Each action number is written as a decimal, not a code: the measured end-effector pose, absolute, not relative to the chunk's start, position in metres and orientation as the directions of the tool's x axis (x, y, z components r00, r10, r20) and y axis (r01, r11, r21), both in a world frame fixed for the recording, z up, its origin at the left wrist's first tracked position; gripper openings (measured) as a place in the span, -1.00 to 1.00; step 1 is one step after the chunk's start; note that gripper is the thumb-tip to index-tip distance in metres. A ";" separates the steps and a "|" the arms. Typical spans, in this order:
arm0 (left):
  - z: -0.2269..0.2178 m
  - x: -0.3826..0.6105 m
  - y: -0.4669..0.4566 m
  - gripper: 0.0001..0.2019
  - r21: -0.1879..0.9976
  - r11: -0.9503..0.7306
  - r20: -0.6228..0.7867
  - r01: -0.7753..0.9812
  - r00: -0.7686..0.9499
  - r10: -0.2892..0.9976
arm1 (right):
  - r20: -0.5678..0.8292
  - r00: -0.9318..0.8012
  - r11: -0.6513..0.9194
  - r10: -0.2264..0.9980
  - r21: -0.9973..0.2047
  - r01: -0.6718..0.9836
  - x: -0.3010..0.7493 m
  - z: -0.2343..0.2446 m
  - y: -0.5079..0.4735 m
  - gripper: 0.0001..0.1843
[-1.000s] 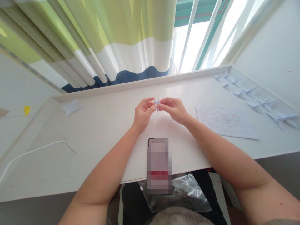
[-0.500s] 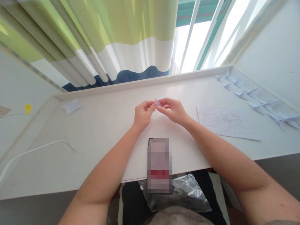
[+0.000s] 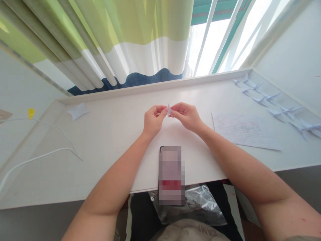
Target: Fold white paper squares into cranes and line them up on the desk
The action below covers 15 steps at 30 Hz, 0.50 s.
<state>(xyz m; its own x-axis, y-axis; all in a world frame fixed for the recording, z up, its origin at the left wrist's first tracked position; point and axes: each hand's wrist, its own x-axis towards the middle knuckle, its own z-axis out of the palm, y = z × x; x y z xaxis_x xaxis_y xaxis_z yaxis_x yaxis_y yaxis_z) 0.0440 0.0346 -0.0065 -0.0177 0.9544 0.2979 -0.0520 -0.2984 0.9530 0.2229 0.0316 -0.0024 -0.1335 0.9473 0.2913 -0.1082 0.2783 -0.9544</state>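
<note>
A small folded piece of white paper is pinched between my two hands above the middle of the white desk. My left hand holds its left side between thumb and fingers. On the other side, my right hand grips it with bent fingers and thumb. Much of the paper is hidden by the fingertips, so its exact fold is hard to make out. Nearer to me, below the hands, lies a phone with a blurred screen, reaching past the desk's front edge.
Several folded paper pieces stand along the desk's right side. A written sheet lies beside my right forearm. At the left are another folded paper and a white cable. A clear plastic bag rests on my lap.
The small paper has turned more upright between my fingers, showing more of its face. Both hands stay nearly in place; the whole view has shifted slightly.
</note>
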 end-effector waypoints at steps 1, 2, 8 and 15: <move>-0.006 0.044 0.035 -0.68 0.952 -0.302 0.301 -0.048 -0.017 0.953 | 0.294 -0.137 0.281 0.946 -0.954 -0.102 0.223 -0.003 0.032 -0.53; -0.006 0.044 0.034 -0.68 0.952 -0.303 0.303 -0.046 -0.010 0.953 | 0.296 -0.139 0.284 0.945 -0.954 -0.098 0.223 -0.003 0.032 -0.52; -0.001 0.045 0.030 -0.69 0.952 -0.302 0.304 -0.049 0.035 0.952 | 0.317 -0.125 0.301 0.940 -0.945 -0.128 0.224 -0.003 0.034 -0.49; -0.002 0.049 0.026 -0.81 0.938 -0.341 0.344 0.054 -0.042 0.938 | 0.333 -0.047 0.330 0.942 -0.942 -0.065 0.217 -0.004 0.029 -0.61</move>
<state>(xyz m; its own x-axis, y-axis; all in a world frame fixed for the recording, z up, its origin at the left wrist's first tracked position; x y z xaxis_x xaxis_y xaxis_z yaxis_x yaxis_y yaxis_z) 0.0492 0.0255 -0.0025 -0.0416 0.9381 0.3437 0.0541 -0.3414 0.9384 0.2171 0.0287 -0.0043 -0.0466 0.9417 0.3331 -0.0653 0.3299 -0.9417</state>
